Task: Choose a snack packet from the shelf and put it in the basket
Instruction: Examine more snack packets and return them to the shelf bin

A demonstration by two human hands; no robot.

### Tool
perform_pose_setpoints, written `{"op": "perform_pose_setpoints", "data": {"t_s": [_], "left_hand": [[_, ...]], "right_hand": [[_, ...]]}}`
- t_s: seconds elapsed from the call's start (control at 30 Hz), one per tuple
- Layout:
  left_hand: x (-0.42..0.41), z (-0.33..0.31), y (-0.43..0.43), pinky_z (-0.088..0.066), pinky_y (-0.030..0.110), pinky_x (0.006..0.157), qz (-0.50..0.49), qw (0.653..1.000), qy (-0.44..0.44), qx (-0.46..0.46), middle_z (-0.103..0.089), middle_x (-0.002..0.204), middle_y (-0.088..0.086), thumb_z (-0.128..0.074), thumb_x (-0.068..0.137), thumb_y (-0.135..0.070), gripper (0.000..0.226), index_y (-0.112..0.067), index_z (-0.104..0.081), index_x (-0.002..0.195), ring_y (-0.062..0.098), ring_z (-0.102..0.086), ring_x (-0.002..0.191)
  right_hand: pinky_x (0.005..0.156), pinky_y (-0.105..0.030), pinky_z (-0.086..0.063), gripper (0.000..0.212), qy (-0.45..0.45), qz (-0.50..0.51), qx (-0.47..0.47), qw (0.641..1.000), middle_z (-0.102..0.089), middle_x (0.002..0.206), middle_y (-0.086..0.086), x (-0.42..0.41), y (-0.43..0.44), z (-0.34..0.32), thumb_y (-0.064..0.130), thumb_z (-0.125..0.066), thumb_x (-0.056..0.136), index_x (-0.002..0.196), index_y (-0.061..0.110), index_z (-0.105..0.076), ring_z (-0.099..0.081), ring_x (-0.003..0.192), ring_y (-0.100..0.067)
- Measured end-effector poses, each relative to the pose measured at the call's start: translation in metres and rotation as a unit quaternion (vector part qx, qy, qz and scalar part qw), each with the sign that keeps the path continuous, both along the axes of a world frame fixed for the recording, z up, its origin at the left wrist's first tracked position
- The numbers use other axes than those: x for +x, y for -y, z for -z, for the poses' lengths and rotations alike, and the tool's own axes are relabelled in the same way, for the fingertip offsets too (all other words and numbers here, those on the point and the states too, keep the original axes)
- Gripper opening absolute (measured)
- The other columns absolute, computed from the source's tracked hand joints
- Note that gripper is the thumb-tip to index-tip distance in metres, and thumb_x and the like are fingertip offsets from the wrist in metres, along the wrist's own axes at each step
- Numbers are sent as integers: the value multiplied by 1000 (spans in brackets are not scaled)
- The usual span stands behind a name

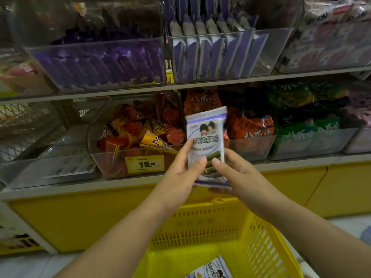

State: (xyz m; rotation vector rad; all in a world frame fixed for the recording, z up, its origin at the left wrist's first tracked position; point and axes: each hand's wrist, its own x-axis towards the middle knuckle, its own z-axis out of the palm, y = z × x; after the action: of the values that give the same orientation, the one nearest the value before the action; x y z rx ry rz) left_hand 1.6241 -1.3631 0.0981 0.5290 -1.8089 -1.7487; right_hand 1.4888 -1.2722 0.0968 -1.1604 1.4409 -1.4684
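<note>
Holding a white-and-purple snack packet (205,145) roughly upright in the air, straight above the far rim of the yellow basket (261,237) and clear of it. Gripping it with both hands at the lower half.

Left hand (180,171) curling round the packet's left edge: thumb pressing on the printed front, forefinger lying up along the edge, other fingers hidden behind.

Right hand (234,173) pinching the lower right corner: thumb on the front, close beside the left thumb; fingertips showing under the bottom seam.

Top half of the packet standing free above all the fingers.

Lying inside the basket, on its floor at the near end: a second packet (210,269) of similar print, partly cut off by the frame.

Standing beyond the basket on the lower shelf (60,187):
- Up and to the left, a clear bin (112,167) of orange cone wrappers, bearing a yellow price tag (145,163) reading 15.
- Straight beyond, orange bags (255,125).
- Further right, green bags (301,129).

Showing blurred higher up beyond the basket: purple packs (210,55) in clear bins.
</note>
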Motion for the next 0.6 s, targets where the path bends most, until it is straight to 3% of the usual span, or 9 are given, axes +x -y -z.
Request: {"op": "perform_pose_setpoints", "data": {"t_s": [0.07,0.13,0.23,0.33,0.43,0.53,0.6], "left_hand": [[-2,3,-3,-53,23,81,22,999,6,39,-55,127,-27,-59,69,-56,77,-56,-24,138,-5,-62,104],[-3,3,-5,-49,28,80,30,997,15,67,-60,127,-11,-59,67,-59,82,-46,-31,143,4,-65,97],[-2,3,-3,-52,33,82,27,992,5,124,-66,123,3,-56,84,-43,57,-31,-44,139,22,-64,109],[-1,3,0,-58,34,83,49,987,-3,153,-70,117,5,-49,95,-19,36,-26,-51,130,24,-67,106],[0,5,2,-58,36,83,84,984,11,155,-70,118,4,-51,92,-13,39,-25,-51,129,23,-67,108],[-1,8,3,-56,42,89,67,991,14,112,-67,122,-2,-51,95,-7,50,-38,-43,134,17,-65,112],[-2,10,4,-57,35,85,32,999,10,41,-66,121,-8,-52,97,-12,55,-52,-37,131,7,-65,108]], "right_hand": [[89,-37,-55,44,-8,-29,-3,1000,-69,116,10,7,1,2,47,-49,88,131,41,-50,-69,103,-14],[96,-37,-50,47,-18,-33,0,999,-65,123,14,9,2,4,48,-45,88,135,44,-47,-64,112,-10],[86,-27,-55,34,-12,-12,-1,1000,-66,119,13,5,5,5,31,-47,97,130,35,-53,-64,107,-3],[70,-21,-56,30,18,64,-19,998,-67,112,8,-5,7,3,18,-53,96,124,28,-54,-69,92,-2],[82,-34,-58,49,53,102,-27,993,-69,116,6,-16,6,0,21,-58,94,139,26,-41,-68,101,-8],[73,-28,-59,53,25,96,-58,993,-72,109,9,-20,3,-3,16,-63,90,138,25,-42,-69,99,-9],[69,-24,-58,52,-12,93,-80,992,-71,108,7,-18,-1,-4,13,-65,87,133,28,-44,-70,97,-8]]}}
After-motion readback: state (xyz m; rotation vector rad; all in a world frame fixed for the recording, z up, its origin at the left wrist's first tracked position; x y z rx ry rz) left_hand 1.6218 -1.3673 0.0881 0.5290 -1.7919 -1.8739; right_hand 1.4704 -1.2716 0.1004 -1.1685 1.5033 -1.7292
